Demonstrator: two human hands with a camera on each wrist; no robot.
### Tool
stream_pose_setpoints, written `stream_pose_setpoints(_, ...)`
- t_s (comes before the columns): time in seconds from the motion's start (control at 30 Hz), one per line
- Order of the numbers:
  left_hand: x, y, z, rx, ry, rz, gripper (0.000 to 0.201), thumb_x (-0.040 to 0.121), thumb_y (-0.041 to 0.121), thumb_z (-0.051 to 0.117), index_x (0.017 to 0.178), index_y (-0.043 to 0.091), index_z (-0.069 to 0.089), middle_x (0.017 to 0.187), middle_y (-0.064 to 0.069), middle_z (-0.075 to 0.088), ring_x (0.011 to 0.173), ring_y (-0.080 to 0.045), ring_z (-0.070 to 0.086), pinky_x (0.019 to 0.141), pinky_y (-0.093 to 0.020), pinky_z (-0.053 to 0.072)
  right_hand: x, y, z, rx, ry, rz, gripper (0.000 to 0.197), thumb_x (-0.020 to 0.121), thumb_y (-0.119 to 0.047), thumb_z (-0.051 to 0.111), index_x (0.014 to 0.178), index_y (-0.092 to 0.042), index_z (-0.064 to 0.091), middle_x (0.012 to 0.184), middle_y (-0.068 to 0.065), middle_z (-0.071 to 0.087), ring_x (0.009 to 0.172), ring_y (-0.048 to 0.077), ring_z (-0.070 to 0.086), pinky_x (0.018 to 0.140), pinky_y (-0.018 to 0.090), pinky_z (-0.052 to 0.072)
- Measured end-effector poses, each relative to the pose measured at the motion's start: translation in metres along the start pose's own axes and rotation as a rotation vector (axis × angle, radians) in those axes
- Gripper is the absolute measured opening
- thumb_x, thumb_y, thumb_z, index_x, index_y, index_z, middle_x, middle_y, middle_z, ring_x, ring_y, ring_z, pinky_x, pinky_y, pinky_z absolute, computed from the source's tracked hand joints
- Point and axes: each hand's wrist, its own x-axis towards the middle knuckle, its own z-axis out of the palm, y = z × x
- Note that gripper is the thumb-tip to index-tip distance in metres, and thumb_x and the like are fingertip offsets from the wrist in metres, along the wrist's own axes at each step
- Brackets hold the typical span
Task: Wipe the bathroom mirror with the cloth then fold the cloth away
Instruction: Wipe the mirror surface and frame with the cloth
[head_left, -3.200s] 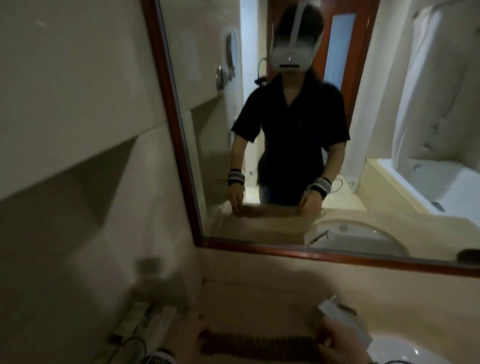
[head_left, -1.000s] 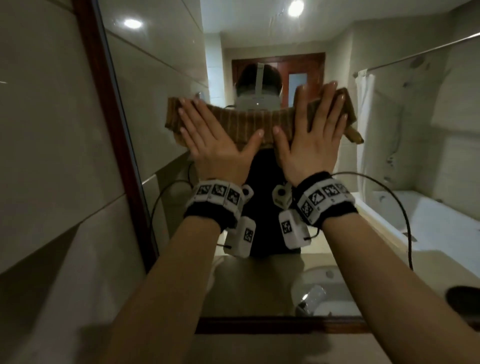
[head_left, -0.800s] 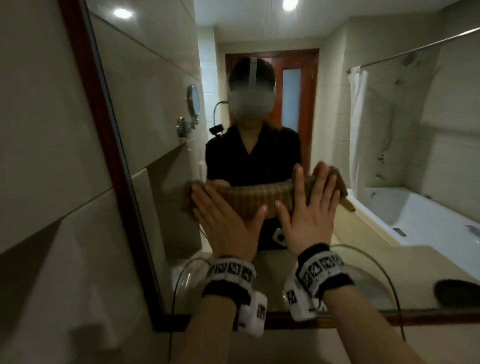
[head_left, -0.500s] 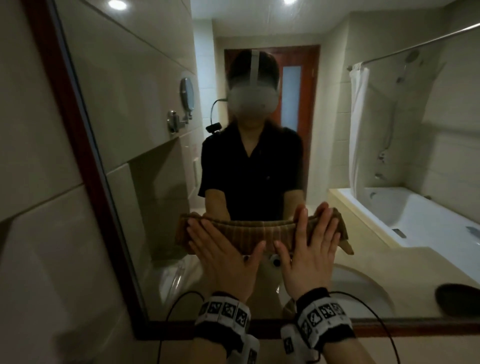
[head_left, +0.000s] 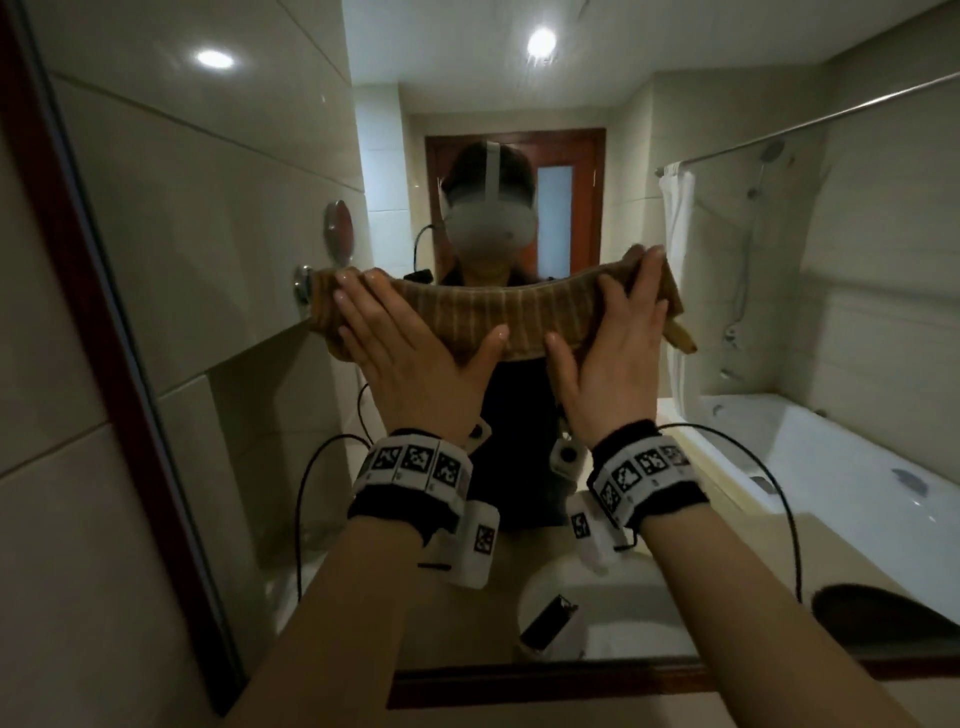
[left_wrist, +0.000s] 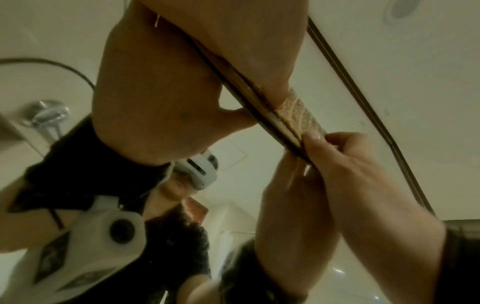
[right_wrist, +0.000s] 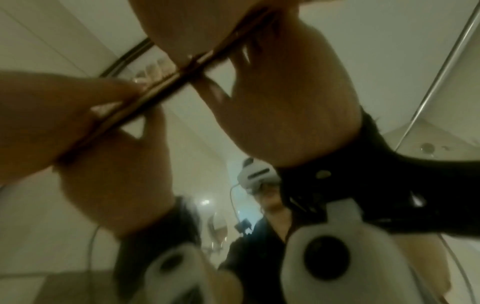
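Note:
A brown striped cloth (head_left: 498, 317) is spread in a long band on the mirror (head_left: 779, 270) at about face height. My left hand (head_left: 405, 358) presses its left part flat to the glass, fingers straight and spread. My right hand (head_left: 618, 348) presses the right part the same way. In the left wrist view the cloth's edge (left_wrist: 298, 111) shows thin between my left hand (left_wrist: 246, 30) and its reflection. In the right wrist view the cloth (right_wrist: 145, 100) is a thin line under my right hand (right_wrist: 182, 24).
The mirror's dark wooden frame (head_left: 104, 338) runs down the left and along the bottom, with a tiled wall (head_left: 47, 519) to its left. The glass reflects a sink tap (head_left: 545, 623), a bathtub (head_left: 831, 467) and a dark object (head_left: 883, 608) on the counter.
Both hands slid the cloth down the glass from the top to near the bottom edge, and have now pushed it back up to mid-height. The hands stay flat on it.

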Motion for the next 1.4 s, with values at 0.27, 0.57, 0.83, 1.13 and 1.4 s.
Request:
stream_pose_setpoints(0.27, -0.038, -0.004, 0.015, 0.002, -0.021, -0.083, 0.123, 0.079, 0.084, 0.040, 0.151, -0.006, -0.003, 0.159, -0.027, -0.007, 0.149, -0.036, -0.008, 0.121, -0.050, 0.002, -0.046, 0.009, 0.020, -0.229, -0.060, 0.020, 0.087, 0.095, -0.053, 0.040, 0.152, -0.001, 0.002, 0.158, 0.024, -0.010, 0.146, 0.036, -0.012, 0.120, 0.045, -0.005)
stream_pose_setpoints(0.57, -0.151, -0.024, 0.057, -0.001, -0.105, -0.175, 0.128, 0.076, 0.080, 0.051, 0.150, -0.007, -0.007, 0.158, -0.027, -0.013, 0.148, -0.036, -0.013, 0.121, -0.050, 0.001, -0.156, 0.078, 0.022, -0.241, -0.217, 0.012, 0.082, 0.093, -0.060, 0.027, 0.154, -0.009, 0.004, 0.158, 0.021, -0.014, 0.147, 0.037, -0.010, 0.119, 0.049, 0.001)
stream_pose_setpoints(0.83, -0.149, -0.011, 0.061, -0.061, -0.116, -0.231, 0.129, 0.076, 0.081, 0.045, 0.148, -0.009, -0.012, 0.156, -0.029, -0.017, 0.147, -0.037, -0.017, 0.120, -0.051, -0.004, -0.142, 0.058, 0.041, -0.228, -0.125, 0.227, 0.083, 0.095, -0.060, 0.024, 0.152, -0.005, 0.000, 0.156, 0.027, -0.011, 0.145, 0.040, -0.012, 0.118, 0.055, 0.003)
stream_pose_setpoints(1.13, -0.056, 0.057, 0.036, -0.059, -0.057, -0.068, 0.128, 0.076, 0.083, 0.045, 0.150, -0.008, -0.007, 0.157, -0.029, -0.012, 0.147, -0.039, -0.014, 0.120, -0.052, -0.003, -0.031, 0.063, -0.016, -0.229, -0.077, 0.107, 0.088, 0.093, -0.060, 0.036, 0.154, -0.010, -0.004, 0.157, 0.025, -0.014, 0.146, 0.038, -0.012, 0.119, 0.051, -0.001)
stream_pose_setpoints(1.4, -0.042, 0.084, 0.039, -0.031, 0.044, -0.180, 0.123, 0.075, 0.088, 0.037, 0.153, 0.000, -0.001, 0.160, -0.024, -0.007, 0.149, -0.035, -0.006, 0.119, -0.055, 0.001, 0.005, 0.057, -0.026, -0.216, 0.026, 0.138, 0.088, 0.091, -0.067, 0.034, 0.155, -0.014, 0.003, 0.157, 0.028, -0.006, 0.146, 0.042, -0.006, 0.119, 0.051, -0.002)
